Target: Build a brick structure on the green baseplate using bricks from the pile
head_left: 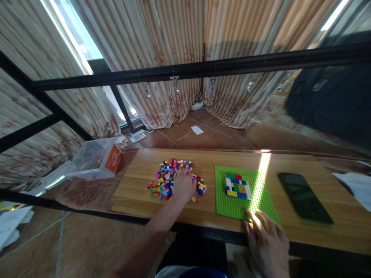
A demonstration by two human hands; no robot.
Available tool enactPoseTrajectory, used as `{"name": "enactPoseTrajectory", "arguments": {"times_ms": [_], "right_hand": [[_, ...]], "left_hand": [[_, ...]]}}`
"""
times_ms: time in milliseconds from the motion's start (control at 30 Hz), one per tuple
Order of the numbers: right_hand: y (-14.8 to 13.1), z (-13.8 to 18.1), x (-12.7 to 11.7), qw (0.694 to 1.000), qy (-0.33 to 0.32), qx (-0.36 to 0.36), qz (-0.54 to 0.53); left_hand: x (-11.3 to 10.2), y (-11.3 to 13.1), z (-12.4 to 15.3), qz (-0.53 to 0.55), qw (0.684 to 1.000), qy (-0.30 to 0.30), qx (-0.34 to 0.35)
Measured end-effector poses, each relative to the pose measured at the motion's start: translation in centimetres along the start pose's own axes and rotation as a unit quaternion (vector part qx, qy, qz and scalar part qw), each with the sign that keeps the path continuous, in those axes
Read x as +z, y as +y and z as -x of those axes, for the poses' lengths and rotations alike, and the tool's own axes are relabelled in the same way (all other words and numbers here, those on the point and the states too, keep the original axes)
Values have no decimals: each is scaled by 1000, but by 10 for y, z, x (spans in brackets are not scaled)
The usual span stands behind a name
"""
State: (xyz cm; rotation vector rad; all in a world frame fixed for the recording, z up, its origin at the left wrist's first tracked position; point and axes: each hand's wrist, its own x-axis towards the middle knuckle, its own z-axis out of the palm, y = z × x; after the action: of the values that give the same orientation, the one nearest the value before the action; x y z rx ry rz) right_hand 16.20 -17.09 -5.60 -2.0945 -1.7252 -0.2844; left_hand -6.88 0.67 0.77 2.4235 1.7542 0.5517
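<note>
Reaching down with the left hand (184,183) into the pile of loose bricks (165,170) on the wooden table (133,185), left of the green baseplate (228,206); bending its fingers downward with tips hidden, so cannot tell of any brick pinched there. Resting the right hand (268,239) at the near edge of the baseplate with half-curled fingers, thumb and forefinger close together; cannot tell of anything gripped between them. Could send bricks over the near side of the table by raking the pile too widely toward the body. Could skid the baseplate by leaning on its near edge, and so jolt the small brick build (237,187) on top. Could misread a colour or stud row under the glare of the sunlight strip (263,166), or bump the black device (304,197) by swinging the right hand outward. Counted: 2 hands, 1 table, 1 pile, 1 baseplate, 1 build, 1 black device, 1 clear box (87,168) left of the table with 1 orange label (113,159), 1 white paper (197,130) on the floor beyond. In pile and build alike, too many small bricks for a sure count.
</note>
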Motion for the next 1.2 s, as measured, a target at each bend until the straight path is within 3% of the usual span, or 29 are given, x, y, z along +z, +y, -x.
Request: {"name": "enactPoseTrajectory", "arguments": {"times_ms": [133, 233, 400, 533, 633, 833, 1000, 1200], "right_hand": [[5, -1, 2, 1000, -2, 5, -24], [10, -5, 0, 996, 6, 11, -90], [-14, -16, -20, 962, 44, 45, -266], [-48, -25, -41, 929, 7, 8, -371], [-58, -31, -49, 907, -1, -8, -420], [-46, -34, -51, 884, -37, 34, -464], [-41, -36, -45, 845, -71, 115, -518], [-41, -37, -36, 807, -89, 148, -565]], "left_hand": [[-6, -5, 2, 43, 998, 42, 11], [-16, -1, 9, 153, 986, 61, -7], [-21, 34, 34, 391, 919, -39, -16], [-9, 66, 51, 514, 846, -138, -20], [-2, 77, 54, 585, 785, -200, -41], [0, 80, 49, 636, 714, -268, -120], [-2, 86, 47, 649, 699, -261, -148], [-1, 89, 44, 664, 682, -245, -183]]}}
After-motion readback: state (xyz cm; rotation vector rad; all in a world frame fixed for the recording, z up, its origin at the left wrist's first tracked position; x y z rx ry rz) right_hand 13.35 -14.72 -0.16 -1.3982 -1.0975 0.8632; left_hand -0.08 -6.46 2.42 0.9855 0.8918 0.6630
